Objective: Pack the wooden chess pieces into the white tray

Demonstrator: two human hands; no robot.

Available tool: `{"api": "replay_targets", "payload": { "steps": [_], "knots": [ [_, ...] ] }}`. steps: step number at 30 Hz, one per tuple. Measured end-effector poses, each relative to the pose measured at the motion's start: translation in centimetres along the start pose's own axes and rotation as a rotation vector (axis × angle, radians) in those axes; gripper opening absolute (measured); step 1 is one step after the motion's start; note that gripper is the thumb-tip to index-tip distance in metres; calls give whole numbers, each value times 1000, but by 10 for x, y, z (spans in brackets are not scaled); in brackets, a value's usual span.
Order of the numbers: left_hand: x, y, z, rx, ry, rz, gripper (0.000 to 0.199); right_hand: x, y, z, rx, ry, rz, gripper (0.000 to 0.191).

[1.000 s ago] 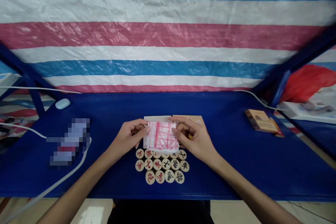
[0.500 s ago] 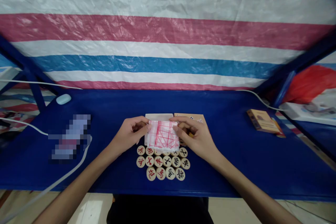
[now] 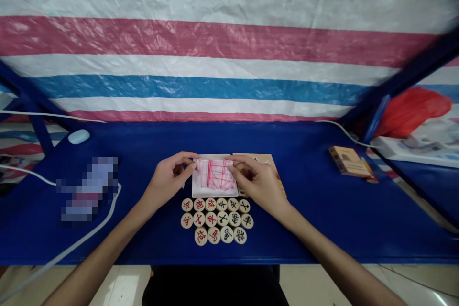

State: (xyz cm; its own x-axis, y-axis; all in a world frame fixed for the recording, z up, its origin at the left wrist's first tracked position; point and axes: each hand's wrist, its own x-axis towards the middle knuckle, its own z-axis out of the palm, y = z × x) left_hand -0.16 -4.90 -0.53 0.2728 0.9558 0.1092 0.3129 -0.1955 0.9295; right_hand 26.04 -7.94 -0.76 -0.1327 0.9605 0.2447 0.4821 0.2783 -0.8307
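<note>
A folded white sheet with red lines (image 3: 217, 175) lies over the open white tray (image 3: 215, 195). My left hand (image 3: 170, 177) pinches its upper left corner, and my right hand (image 3: 256, 179) pinches the upper right corner. Behind my right hand, a cardboard box with printed characters (image 3: 267, 158) stands against the tray's right side, partly covered by the hand. Just below the tray, round wooden pieces (image 3: 223, 219) sit in three rows, those on the left with red characters and those on the right with black ones.
A light blue mouse (image 3: 79, 136) rests at the back left, above a pixelated object (image 3: 91, 186). A white cable (image 3: 96, 222) crosses the left side. At the right are a small tan box (image 3: 349, 161), a red bag (image 3: 412, 110) and a blue frame bar.
Both hands have moved the sheet up and back, so it now lies within the tray's outline. The upper row of pieces is uncovered. The whole view has shifted slightly.
</note>
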Motion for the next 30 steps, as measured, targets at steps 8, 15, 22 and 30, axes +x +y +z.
{"api": "replay_targets", "payload": {
  "steps": [8,15,22,30],
  "knots": [
    [0,3,-4,182,116,17,25,2,1,1,-335,59,-166,33],
    [-1,8,-7,213,186,57,24,2,-5,-11,-527,231,-220,23],
    [-33,18,-11,270,299,106,16,-34,-16,-23,-340,293,-214,18],
    [-134,-5,14,325,307,71,8,-126,-4,-12,-279,197,-1,18]
  ]
}}
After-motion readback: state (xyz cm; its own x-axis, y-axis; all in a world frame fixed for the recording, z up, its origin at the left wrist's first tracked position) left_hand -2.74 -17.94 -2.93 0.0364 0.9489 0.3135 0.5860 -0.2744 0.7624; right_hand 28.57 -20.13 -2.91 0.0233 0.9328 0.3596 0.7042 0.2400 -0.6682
